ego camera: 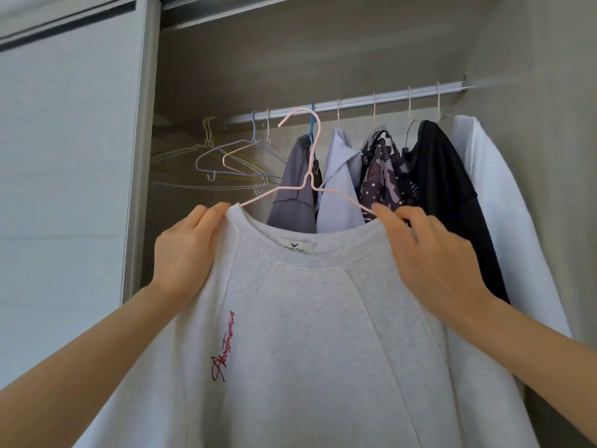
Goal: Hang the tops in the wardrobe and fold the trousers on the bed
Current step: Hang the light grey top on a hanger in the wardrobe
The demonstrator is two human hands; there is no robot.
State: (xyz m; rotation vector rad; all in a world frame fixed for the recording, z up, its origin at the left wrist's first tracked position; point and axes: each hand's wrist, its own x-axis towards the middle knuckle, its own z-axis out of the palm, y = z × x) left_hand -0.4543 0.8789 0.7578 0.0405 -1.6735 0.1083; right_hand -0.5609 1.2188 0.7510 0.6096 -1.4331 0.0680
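Below the rail (355,100), white sweatshirt (316,334) on hanger (310,176), shoulders pinched in left hand (185,250) and right hand (433,253).

sweatshirt (310,334): white, red script on the chest, neck label showing; you hold it up by both collar sides, below the rail (355,101).
pink hanger (310,176): wire, inside the collar, upright, hook level with the rail.
hung tops: grey top (294,189), pale blue top (339,182), patterned top (378,176), black top (445,189), white top (504,221), side by side on the rail.

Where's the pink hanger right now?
Centre of the head view: the pink hanger sits in the neck of the white sweatshirt, held up between left hand and right hand, hook near the rail.
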